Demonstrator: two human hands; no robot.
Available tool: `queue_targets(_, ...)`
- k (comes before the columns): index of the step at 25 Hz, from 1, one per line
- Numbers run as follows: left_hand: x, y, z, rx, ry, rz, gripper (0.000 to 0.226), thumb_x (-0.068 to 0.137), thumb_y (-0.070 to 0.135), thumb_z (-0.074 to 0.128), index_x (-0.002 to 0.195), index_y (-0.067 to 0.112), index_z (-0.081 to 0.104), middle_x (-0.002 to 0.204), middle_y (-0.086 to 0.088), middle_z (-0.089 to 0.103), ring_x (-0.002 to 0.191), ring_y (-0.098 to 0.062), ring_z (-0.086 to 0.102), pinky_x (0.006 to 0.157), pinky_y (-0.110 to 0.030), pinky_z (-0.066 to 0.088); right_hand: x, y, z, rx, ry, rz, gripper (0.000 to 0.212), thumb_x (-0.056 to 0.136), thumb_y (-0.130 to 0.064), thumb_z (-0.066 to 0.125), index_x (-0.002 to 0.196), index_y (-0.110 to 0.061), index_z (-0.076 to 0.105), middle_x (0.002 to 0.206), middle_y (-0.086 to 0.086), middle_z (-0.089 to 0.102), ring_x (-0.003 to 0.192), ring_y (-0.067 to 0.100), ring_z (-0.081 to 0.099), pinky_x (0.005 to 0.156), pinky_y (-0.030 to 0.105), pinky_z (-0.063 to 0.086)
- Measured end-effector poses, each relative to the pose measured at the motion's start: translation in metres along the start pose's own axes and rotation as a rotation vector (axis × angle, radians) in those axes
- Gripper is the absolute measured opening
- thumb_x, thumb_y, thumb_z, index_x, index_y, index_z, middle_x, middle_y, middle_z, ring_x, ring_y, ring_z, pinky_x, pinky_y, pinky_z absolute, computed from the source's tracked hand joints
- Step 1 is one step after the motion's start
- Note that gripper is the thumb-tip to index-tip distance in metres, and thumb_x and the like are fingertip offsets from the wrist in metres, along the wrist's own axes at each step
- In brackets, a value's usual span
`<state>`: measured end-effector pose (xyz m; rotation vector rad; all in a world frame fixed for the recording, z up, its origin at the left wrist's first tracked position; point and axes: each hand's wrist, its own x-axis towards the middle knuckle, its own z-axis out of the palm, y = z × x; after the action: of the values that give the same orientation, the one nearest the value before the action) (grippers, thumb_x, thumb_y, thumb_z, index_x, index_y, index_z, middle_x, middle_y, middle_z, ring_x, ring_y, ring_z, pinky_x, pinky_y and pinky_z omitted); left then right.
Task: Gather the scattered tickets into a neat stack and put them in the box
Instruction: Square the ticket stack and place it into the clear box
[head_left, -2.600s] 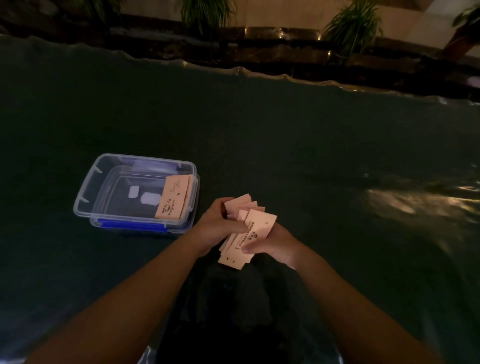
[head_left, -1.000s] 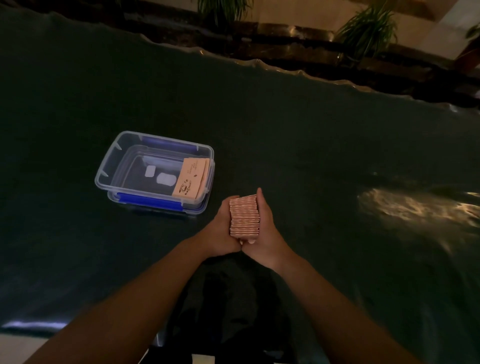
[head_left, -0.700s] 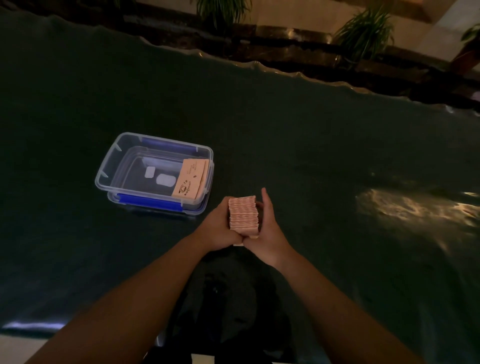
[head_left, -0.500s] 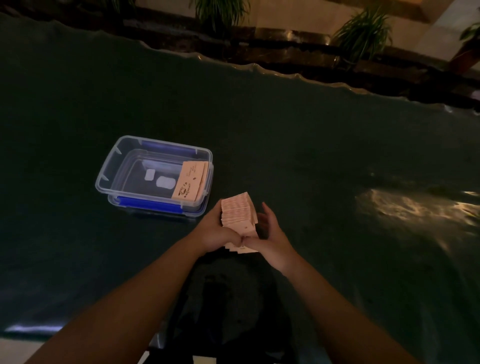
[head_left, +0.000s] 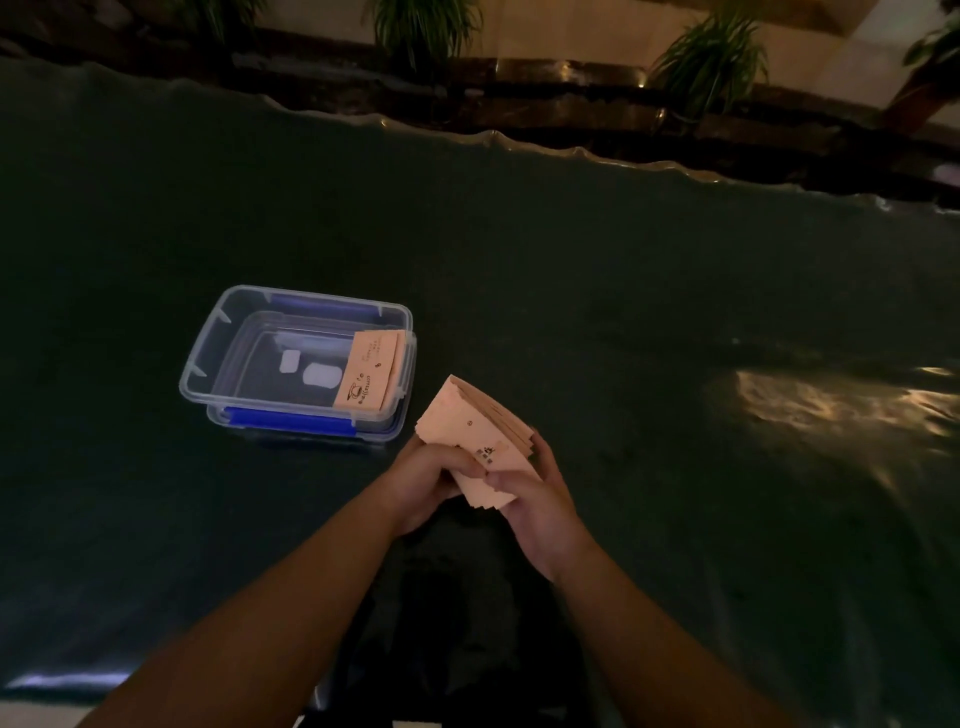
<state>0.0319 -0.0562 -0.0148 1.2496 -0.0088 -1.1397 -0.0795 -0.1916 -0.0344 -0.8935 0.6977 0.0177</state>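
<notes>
A dark green table covering (head_left: 571, 270) fills almost the whole frame, dimly lit, with a row of potted plants (head_left: 711, 57) along the top edge behind it. Left of centre sits a clear plastic box (head_left: 208, 364) with blue side clips, lid off; a small pile of tickets (head_left: 370, 376) already lies inside against its right wall, beside two pale patches on the floor of the box that are too small to identify. Your two forearms come up from the bottom of the frame and meet just below and right of the box. Between them you hold a stack of pink tickets (head_left: 470, 434), tilted so its printed face looks up at you, its edges slightly fanned on the right side and at the bottom instead of flush. Your left hand (head_left: 423, 473) is closed on the lower left part of the stack, thumb over the face; your right hand (head_left: 535, 496) is closed on the lower right edge, fingers wrapped behind. No loose tickets show on the cloth, so gathering looks finished. What seems left is squaring the stack and setting it in the box, which lies near, up and to the left of your hands, not touching them.
</notes>
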Motion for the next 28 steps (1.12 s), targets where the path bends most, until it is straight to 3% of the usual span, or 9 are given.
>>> queue_targets(2,0.002,0.0,-0.002,-0.042,-0.018,-0.002,0.081,0.069,-0.002,0.073,0.145,0.013,0.049,0.135,-0.023,0.066,0.129,-0.04,0.06,0.103,-0.059,0.054,0.002,-0.002,-0.004,-0.02,0.013,-0.041,0.077,0.075,0.01,0.073,0.141,-0.025,0.055,0.127,0.011,0.079,0.116,0.026,0.076,0.089,0.043,0.065)
queue_targets(5,0.003,0.003,-0.014,-0.01,-0.014,0.007,0.09,0.07,-0.005,0.078,0.144,0.033,0.043,0.139,-0.017,0.06,0.128,-0.038,0.06,0.097,-0.06,0.057,0.004,-0.009,-0.018,-0.163,0.074,-0.1,0.085,0.068,0.003,0.078,0.144,-0.026,0.054,0.13,0.007,0.077,0.119,0.024,0.074,0.097,0.048,0.063)
queue_targets(8,0.006,0.009,-0.03,0.442,0.007,0.03,0.084,0.067,0.007,0.09,0.129,0.046,0.049,0.133,0.003,0.065,0.124,-0.022,0.063,0.101,-0.048,0.057,0.005,-0.015,-0.033,-0.402,0.041,-0.183,0.104,0.062,0.002,0.082,0.155,-0.022,0.042,0.14,0.006,0.069,0.131,0.023,0.066,0.104,0.046,0.058)
queue_targets(11,0.012,0.004,-0.036,0.83,0.078,0.122,0.093,0.058,0.031,0.097,0.133,0.046,0.044,0.133,0.016,0.06,0.123,-0.006,0.057,0.107,-0.043,0.05,0.005,-0.018,-0.044,-0.649,-0.05,-0.211,0.117,0.066,-0.013,0.087,0.163,-0.03,0.024,0.15,-0.001,0.059,0.137,0.011,0.06,0.108,0.034,0.053)
queue_targets(15,0.019,-0.019,-0.043,1.045,0.154,0.282,0.09,0.055,0.056,0.088,0.129,0.055,0.037,0.131,0.024,0.048,0.13,-0.005,0.037,0.11,-0.041,0.038,0.011,-0.013,-0.061,-1.086,0.024,-0.226,0.122,0.074,-0.044,0.087,0.168,-0.038,0.01,0.168,-0.002,0.028,0.147,0.0,0.029,0.12,0.032,0.03)
queue_targets(18,0.023,-0.037,-0.052,1.158,0.172,0.268,0.104,0.052,0.064,0.084,0.141,0.051,0.031,0.14,0.019,0.041,0.136,-0.006,0.029,0.118,-0.051,0.031,0.018,-0.003,-0.072,-1.319,0.01,-0.229,0.123,0.074,-0.064,0.079,0.169,-0.033,0.005,0.177,0.002,0.01,0.163,0.017,0.003,0.127,0.047,0.019)
queue_targets(20,0.027,-0.043,-0.054,1.245,0.169,0.229,0.124,0.05,0.071,0.081,0.154,0.042,0.02,0.157,0.006,0.033,0.147,-0.018,0.023,0.123,-0.056,0.021,0.022,0.003,-0.076,-1.481,0.016,-0.291,0.127,0.073,-0.07,0.075,0.169,-0.024,0.007,0.178,0.003,0.014,0.163,0.02,-0.005,0.131,0.055,0.009)
queue_targets(23,0.033,-0.049,-0.05,1.365,0.183,0.22,0.133,0.052,0.075,0.078,0.16,0.03,0.014,0.163,-0.003,0.025,0.151,-0.024,0.017,0.123,-0.052,0.012,0.026,0.008,-0.075,-1.622,0.019,-0.34,0.126,0.072,-0.075,0.067,0.168,-0.017,0.012,0.175,0.003,0.022,0.163,0.022,0.001,0.131,0.055,0.002)
queue_targets(28,0.033,-0.044,-0.048,1.291,0.233,0.275,0.107,0.055,0.07,0.081,0.144,0.033,0.036,0.148,0.003,0.041,0.141,-0.019,0.029,0.119,-0.05,0.024,0.028,0.003,-0.068,-1.591,0.142,-0.334,0.109,0.066,-0.079,0.064,0.153,-0.02,0.037,0.152,0.0,0.045,0.144,0.02,0.028,0.12,0.048,0.024)
